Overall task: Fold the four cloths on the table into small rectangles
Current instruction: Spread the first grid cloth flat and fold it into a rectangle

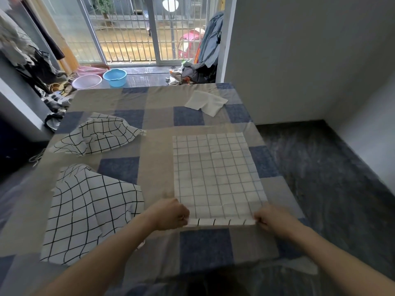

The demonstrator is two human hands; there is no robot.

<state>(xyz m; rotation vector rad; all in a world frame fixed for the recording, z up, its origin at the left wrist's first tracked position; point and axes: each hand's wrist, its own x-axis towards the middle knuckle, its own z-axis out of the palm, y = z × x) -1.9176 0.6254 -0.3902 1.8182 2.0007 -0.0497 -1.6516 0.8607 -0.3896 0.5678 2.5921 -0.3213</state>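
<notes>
Head view: left hand (pixel 171 214) and right hand (pixel 271 218) pinch the cloth's (pixel 215 171) near corners. Next, likely carry them toward 12 o'clock.

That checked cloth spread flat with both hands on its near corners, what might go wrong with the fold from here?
1. The left hand and right hand pinch only the near corners of the flat checked cloth; lifting unevenly could skew the fold.
2. The cloth lies on a loose tablecloth, which might drag along and wrinkle.
3. The crumpled checked cloth sits close to the left forearm and could get swept aside.
</notes>
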